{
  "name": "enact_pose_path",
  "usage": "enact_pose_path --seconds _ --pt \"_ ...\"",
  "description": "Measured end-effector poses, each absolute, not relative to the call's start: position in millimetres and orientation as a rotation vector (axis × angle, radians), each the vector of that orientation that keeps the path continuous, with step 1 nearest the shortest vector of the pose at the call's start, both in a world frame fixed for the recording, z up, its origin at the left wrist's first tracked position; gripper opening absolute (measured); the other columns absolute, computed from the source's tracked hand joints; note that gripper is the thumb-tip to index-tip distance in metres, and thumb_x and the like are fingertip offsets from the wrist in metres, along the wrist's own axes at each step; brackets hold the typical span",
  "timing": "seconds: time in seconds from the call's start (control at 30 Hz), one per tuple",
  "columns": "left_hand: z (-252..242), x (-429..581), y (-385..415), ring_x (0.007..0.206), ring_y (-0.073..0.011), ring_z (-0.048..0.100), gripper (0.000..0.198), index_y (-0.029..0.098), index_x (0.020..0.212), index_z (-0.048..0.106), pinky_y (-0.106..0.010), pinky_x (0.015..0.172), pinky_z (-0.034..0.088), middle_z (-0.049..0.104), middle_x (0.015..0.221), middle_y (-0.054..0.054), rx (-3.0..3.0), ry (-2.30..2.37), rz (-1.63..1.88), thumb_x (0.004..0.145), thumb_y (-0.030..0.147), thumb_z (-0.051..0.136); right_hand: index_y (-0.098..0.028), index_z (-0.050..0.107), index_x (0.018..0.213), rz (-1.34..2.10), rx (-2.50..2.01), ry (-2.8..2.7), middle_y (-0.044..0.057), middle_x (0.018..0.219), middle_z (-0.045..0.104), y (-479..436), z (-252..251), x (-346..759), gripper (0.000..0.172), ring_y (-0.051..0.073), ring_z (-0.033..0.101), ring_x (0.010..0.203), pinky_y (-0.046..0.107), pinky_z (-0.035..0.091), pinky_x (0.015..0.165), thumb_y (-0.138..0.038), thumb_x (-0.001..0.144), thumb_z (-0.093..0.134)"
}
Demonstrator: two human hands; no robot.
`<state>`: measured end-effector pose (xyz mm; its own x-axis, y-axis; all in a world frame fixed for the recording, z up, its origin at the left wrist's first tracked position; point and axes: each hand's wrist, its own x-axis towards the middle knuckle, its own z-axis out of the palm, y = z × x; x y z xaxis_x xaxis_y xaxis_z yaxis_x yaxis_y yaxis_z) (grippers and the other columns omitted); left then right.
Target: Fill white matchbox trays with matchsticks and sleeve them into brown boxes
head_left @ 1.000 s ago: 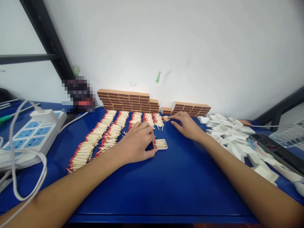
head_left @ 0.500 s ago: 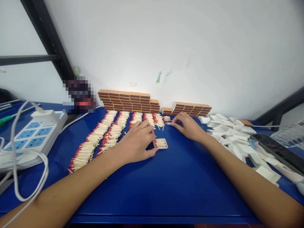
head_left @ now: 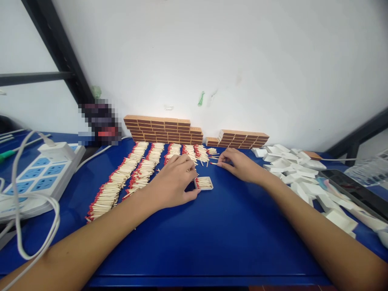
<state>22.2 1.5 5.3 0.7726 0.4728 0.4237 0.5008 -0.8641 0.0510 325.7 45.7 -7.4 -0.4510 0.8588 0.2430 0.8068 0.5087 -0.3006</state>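
A small white matchbox tray [head_left: 211, 187] with red-tipped matches in it lies on the blue table. My left hand [head_left: 177, 182] grips the tray's left end between thumb and fingers. Beyond it, to the right, my right hand [head_left: 233, 163] pinches a single match [head_left: 213, 163], its red head pointing left. Just behind that match is a small loose bunch of matches [head_left: 212, 151]. Long rows of matches [head_left: 112, 186] spread over the table to the left, partly hidden by my left hand and forearm.
Stacked matchboxes with brown sides [head_left: 163, 129] stand against the wall, and a lower stack [head_left: 242, 139] stands right of them. White trays [head_left: 285, 161] are heaped at the right beside a phone [head_left: 354, 192]. A power strip [head_left: 42, 173] with looping cables occupies the left.
My right hand has drawn back slightly towards me from the loose bunch, with one match now showing at its fingertips. The left hand stays at the tray.
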Motion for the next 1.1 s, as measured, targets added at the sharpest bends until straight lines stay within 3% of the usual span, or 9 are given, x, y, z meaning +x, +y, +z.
enact_pose_path --seconds 0.43,0.67,0.87,1.0,1.1 --pt "7.2 22.1 1.2 0.112 -0.0290 0.058 0.024 0.015 0.096 0.072 -0.046 0.099 0.045 0.069 0.104 -0.009 -2.812 -0.879 -0.687 0.094 0.039 0.071 -0.022 0.064 0.094 0.190 -1.201 -2.427 0.009 0.098 0.063 4.7 17.9 293.4 0.016 0.027 0.058 0.098 0.039 0.049 0.085 -0.031 0.105 0.057" --pt "4.9 21.8 2.3 0.109 -0.0277 0.059 0.022 0.017 0.098 0.072 -0.045 0.098 0.046 0.069 0.101 -0.007 -2.839 -0.844 -0.730 0.094 0.038 0.072 -0.021 0.061 0.099 0.265 -1.124 -2.492 0.009 0.103 0.062 -9.5 5.6 272.5 0.010 0.025 0.058 0.099 0.039 0.049 0.087 -0.023 0.106 0.054" --pt "5.5 21.7 1.5 0.110 -0.0276 0.059 0.020 0.016 0.096 0.071 -0.045 0.099 0.047 0.068 0.101 -0.007 -2.858 -0.835 -0.733 0.092 0.036 0.073 -0.023 0.065 0.099 0.333 -1.111 -2.448 0.007 0.100 0.064 -5.4 10.2 274.5 0.013 0.023 0.060 0.096 0.035 0.049 0.083 -0.030 0.106 0.057" --pt "5.6 22.8 0.9 0.112 -0.0287 0.059 0.022 0.016 0.099 0.072 -0.046 0.101 0.046 0.068 0.102 -0.008 -2.869 -0.833 -0.714 0.093 0.037 0.073 -0.021 0.069 0.101 0.171 -1.243 -2.307 0.008 0.093 0.065 19.1 2.7 295.7 0.015 0.025 0.060 0.090 0.038 0.049 0.082 -0.032 0.103 0.059" --pt "5.9 23.6 0.4 0.113 -0.0291 0.058 0.022 0.016 0.099 0.072 -0.047 0.102 0.046 0.068 0.104 -0.009 -2.874 -0.819 -0.704 0.093 0.037 0.073 -0.020 0.071 0.109 0.051 -1.308 -2.249 0.012 0.099 0.066 40.5 -11.9 314.4 0.018 0.029 0.061 0.099 0.044 0.049 0.091 -0.030 0.101 0.059"
